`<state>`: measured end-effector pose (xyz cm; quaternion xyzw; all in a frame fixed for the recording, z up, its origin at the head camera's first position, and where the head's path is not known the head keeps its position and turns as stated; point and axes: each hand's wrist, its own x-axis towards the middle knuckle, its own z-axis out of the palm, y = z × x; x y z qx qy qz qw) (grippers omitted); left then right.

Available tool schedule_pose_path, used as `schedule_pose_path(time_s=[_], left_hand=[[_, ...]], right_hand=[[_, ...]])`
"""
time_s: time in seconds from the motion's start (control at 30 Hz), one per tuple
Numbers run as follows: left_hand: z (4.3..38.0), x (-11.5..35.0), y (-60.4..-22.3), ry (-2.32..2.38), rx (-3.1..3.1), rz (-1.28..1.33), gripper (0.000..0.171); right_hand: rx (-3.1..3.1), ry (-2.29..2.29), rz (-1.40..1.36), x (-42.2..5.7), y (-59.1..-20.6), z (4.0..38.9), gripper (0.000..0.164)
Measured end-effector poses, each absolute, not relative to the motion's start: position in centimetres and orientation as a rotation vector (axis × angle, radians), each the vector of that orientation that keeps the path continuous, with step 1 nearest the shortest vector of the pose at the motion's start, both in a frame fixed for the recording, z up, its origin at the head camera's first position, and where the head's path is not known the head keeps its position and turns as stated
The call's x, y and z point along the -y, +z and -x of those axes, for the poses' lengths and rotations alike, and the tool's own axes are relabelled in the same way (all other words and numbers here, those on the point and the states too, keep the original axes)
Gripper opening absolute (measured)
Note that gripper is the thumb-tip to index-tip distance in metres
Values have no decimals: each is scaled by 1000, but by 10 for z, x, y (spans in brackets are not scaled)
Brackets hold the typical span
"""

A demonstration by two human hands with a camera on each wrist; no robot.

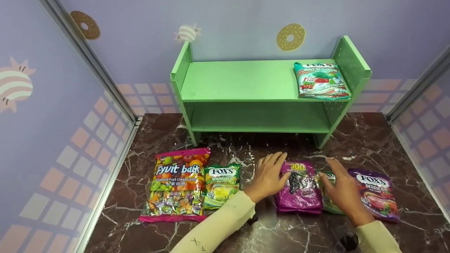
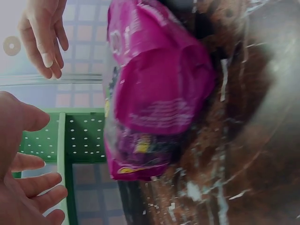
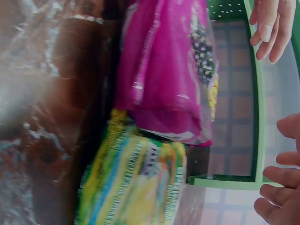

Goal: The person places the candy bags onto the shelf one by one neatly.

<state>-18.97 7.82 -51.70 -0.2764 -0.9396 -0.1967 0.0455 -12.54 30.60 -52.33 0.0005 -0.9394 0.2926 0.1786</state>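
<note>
A magenta candy bag (image 1: pixel 300 191) marked 100, with dark fruit on its front, lies on the marble surface. Just above its left side is my left hand (image 1: pixel 268 175), its fingers spread and gripping nothing. My right hand (image 1: pixel 341 186) hovers over a yellow-green candy bag (image 1: pixel 330 202) and covers much of it. Loosely spread fingers show on that hand too, and it holds nothing. In the right wrist view the magenta bag (image 3: pixel 161 61) and the yellow-green bag (image 3: pixel 140 183) lie against each other. Whether either hand touches a bag is hard to tell.
Behind stands a green two-tier shelf (image 1: pixel 242 80) with a mint candy bag (image 1: pixel 321 80) on its upper right. Left on the surface are a large Fyuit baik bag (image 1: pixel 177 186) and a Fox's Spring Tea bag (image 1: pixel 221 186). At right lies a purple Fox's Berries bag (image 1: pixel 376 195).
</note>
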Motion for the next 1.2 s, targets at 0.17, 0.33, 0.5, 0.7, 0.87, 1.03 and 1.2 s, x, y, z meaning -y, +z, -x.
schedule_pose_path(time_s=[0.17, 0.33, 0.5, 0.7, 0.87, 1.03, 1.2], left_hand=[[184, -73, -527, -620, 2913, 822, 64], [178, -68, -536, -687, 3009, 783, 68], [169, -65, -545, -736, 3083, 751, 79], [163, -63, -551, -797, 3151, 692, 87], [159, -63, -555, -743, 3159, 689, 90], [155, -64, -560, -682, 3159, 696, 94], [151, -64, -564, -724, 3186, 691, 103]], right_hand=[[2806, 861, 11, -304, -533, 120, 61], [2936, 893, -26, -303, -543, 117, 75], [3012, 893, -49, -303, -550, 113, 89], [3085, 896, -17, -302, -554, 108, 99], [3067, 888, -46, -302, -561, 104, 100], [3033, 922, -66, -302, -565, 103, 106], [2972, 954, -142, -301, -570, 100, 115]])
